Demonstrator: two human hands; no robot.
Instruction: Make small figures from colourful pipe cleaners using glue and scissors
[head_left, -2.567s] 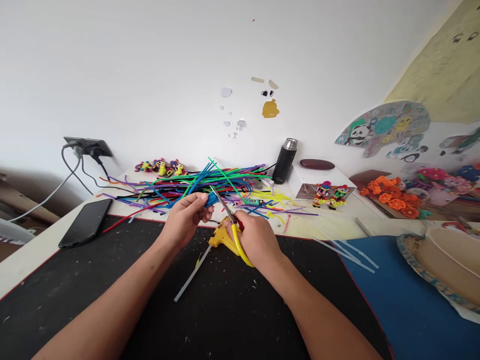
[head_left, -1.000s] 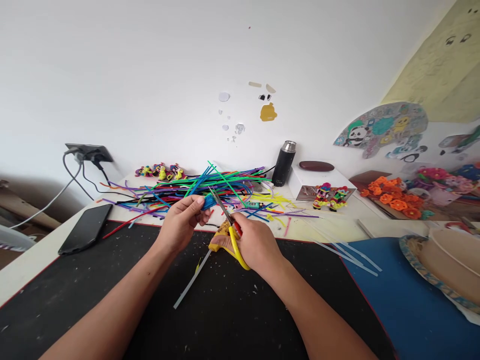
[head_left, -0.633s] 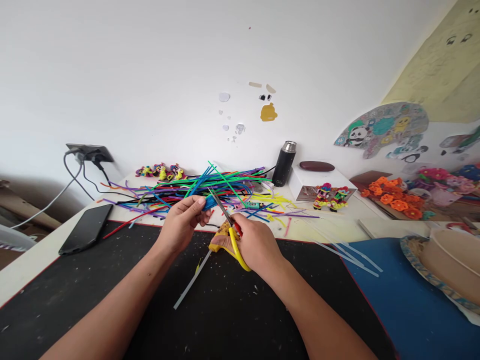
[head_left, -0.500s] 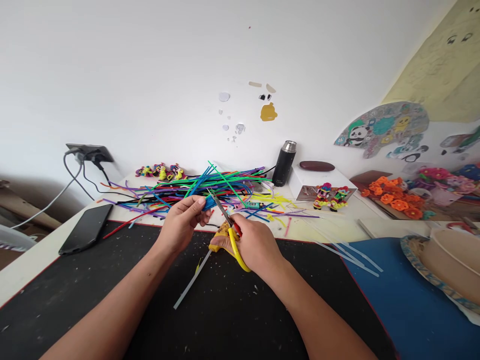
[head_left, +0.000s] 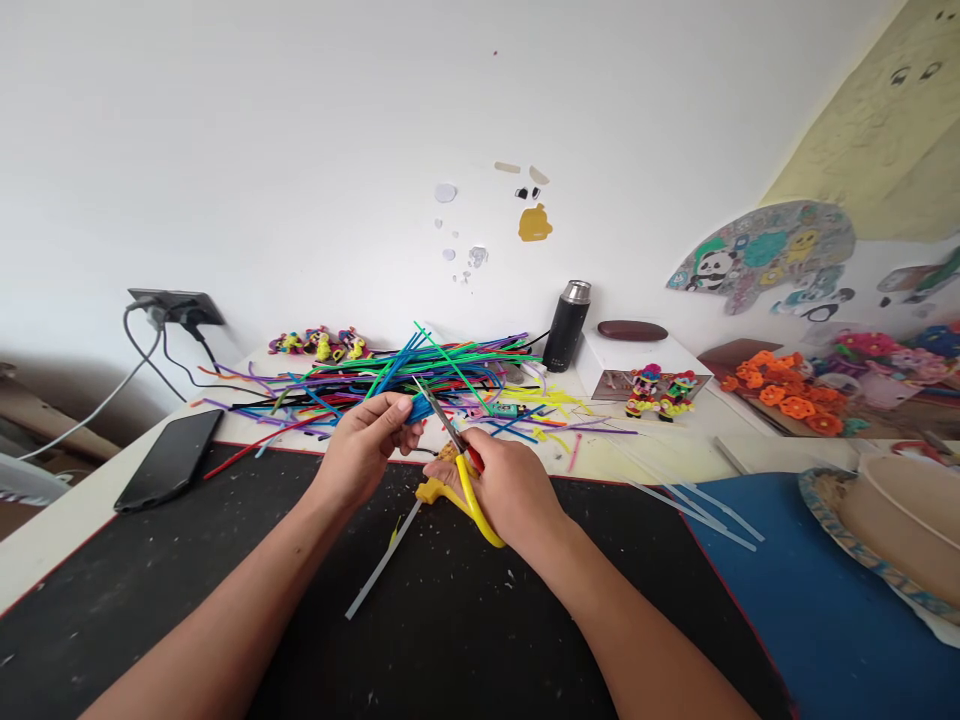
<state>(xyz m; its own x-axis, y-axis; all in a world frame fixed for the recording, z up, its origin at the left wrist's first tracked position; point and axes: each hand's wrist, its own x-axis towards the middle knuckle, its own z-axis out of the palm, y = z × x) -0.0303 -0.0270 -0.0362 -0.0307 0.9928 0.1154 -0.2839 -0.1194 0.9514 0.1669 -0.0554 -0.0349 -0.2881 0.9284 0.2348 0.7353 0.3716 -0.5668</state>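
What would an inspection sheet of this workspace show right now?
Surface: black mat flecked with scraps; blue mat at right.
Things in hand: small blue bundle; scissors at its edge, contact unclear.
Clutter: heap of coloured pipe cleaners farther back; yellow glue gun, partly hidden.
Hands: left hand pinches the blue bundle; right hand grips the scissors.
Cables: plugged into the wall socket at left, apart from both hands.
Surroundings: phone at left; black bottle near the wall; figurines by the white box.
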